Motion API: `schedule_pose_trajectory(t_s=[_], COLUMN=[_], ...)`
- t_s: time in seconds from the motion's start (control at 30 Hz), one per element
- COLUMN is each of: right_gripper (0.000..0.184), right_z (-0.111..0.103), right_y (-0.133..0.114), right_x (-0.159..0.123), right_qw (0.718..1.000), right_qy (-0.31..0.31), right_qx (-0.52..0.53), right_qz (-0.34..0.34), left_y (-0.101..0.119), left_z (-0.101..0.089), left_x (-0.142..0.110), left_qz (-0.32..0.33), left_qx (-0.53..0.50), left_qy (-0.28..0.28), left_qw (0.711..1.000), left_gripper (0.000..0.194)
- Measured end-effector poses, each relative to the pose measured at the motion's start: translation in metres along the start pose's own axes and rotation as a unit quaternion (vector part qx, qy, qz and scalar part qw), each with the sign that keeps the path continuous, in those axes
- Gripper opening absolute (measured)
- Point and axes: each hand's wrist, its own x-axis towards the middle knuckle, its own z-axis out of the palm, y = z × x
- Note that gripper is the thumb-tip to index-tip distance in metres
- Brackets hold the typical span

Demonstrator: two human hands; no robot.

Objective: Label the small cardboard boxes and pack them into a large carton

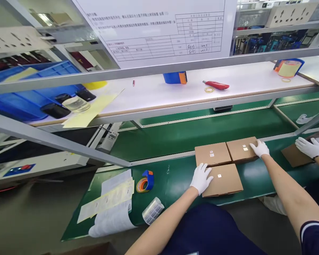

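Observation:
Three flat brown cardboard boxes lie together on the green bench: a back left box (204,156), a back right box (238,148) and a front box (228,180). Small white labels are stuck on their tops. My left hand (201,179), in a white glove, rests with fingers spread at the left edge of the front box, its fingertips by the back left box. Also gloved in white, my right hand (260,148) lies with extended fingers on the right end of the back right box. Neither hand is wrapped round anything.
A co-worker's gloved hand (307,147) is at the right beside a cardboard piece (295,156). To the left lie a tape dispenser (149,180), a label roll (152,210) and papers (108,198). The shelf above holds a red-handled knife (217,85) and a blue bin (42,88).

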Motion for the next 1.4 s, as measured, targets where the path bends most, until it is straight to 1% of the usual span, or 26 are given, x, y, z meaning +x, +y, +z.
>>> schedule_pose_trajectory(t_s=[0.07,0.13,0.2,0.27,0.33,0.4,0.47,0.57,0.63,0.7,0.77,0.83,0.9,1.03,1.17,1.23,1.3,1.33,1.4], right_gripper=[0.084,0.093,0.1,0.105,0.11,0.111,0.109,0.105,0.101,0.094,0.085,0.077,0.07,0.06,0.054,0.054,0.056,0.056,0.057], right_z=[0.007,0.012,0.015,0.016,0.021,0.032,0.048,0.077,0.094,0.106,0.113,0.115,0.113,0.103,0.099,0.101,0.104,0.105,0.109], right_y=[0.001,-0.007,-0.022,-0.044,-0.073,-0.109,-0.15,-0.218,-0.261,-0.296,-0.318,-0.327,-0.325,-0.314,-0.31,-0.309,-0.308,-0.308,-0.309], right_x=[0.009,0.011,0.009,0.006,0.001,-0.005,-0.015,-0.037,-0.052,-0.064,-0.068,-0.066,-0.059,-0.051,-0.064,-0.076,-0.089,-0.097,-0.113], right_qw=[1.0,0.999,0.999,0.999,0.997,0.995,0.992,0.989,0.986,0.981,0.976,0.97,0.963,0.948,0.929,0.926,0.925,0.922,0.914], right_qy=[-0.02,-0.017,-0.017,-0.036,-0.059,-0.081,-0.096,-0.095,-0.085,-0.074,-0.062,-0.055,-0.055,-0.085,-0.128,-0.127,-0.121,-0.121,-0.128], right_qx=[0.018,0.007,-0.012,-0.023,-0.032,-0.039,-0.043,-0.044,-0.041,-0.037,-0.037,-0.047,-0.057,-0.05,-0.065,-0.077,-0.084,-0.086,-0.091], right_qz=[0.014,0.034,0.036,0.01,-0.023,-0.05,-0.07,-0.105,-0.136,-0.173,-0.206,-0.232,-0.258,-0.303,-0.34,-0.346,-0.351,-0.357,-0.374], left_y=[-0.011,-0.026,-0.042,-0.06,-0.081,-0.104,-0.129,-0.166,-0.187,-0.206,-0.223,-0.239,-0.254,-0.274,-0.285,-0.286,-0.278,-0.269,-0.243], left_z=[0.0,0.0,0.0,0.001,-0.002,-0.012,-0.027,-0.057,-0.075,-0.088,-0.097,-0.104,-0.109,-0.118,-0.125,-0.127,-0.125,-0.122,-0.107], left_x=[0.007,0.014,0.019,0.022,0.021,0.015,0.005,-0.019,-0.041,-0.064,-0.084,-0.098,-0.104,-0.098,-0.088,-0.089,-0.097,-0.104,-0.121], left_qz=[-0.018,-0.046,-0.096,-0.155,-0.211,-0.265,-0.315,-0.38,-0.381,-0.333,-0.274,-0.248,-0.238,-0.213,-0.214,-0.219,-0.223,-0.228,-0.262], left_qx=[0.001,-0.003,-0.012,-0.023,-0.022,-0.007,0.016,0.057,0.085,0.108,0.119,0.117,0.109,0.082,0.068,0.062,0.053,0.044,0.002], left_qy=[0.014,0.021,0.02,0.016,0.016,0.019,0.019,0.022,0.006,-0.039,-0.08,-0.087,-0.07,-0.045,-0.032,-0.021,0.007,0.031,0.093], left_qw=[1.0,0.999,0.995,0.988,0.977,0.964,0.949,0.923,0.921,0.936,0.951,0.958,0.963,0.972,0.974,0.974,0.973,0.972,0.961], left_gripper=[0.048,0.051,0.055,0.061,0.066,0.07,0.074,0.075,0.079,0.095,0.112,0.114,0.108,0.104,0.103,0.102,0.095,0.088,0.065])
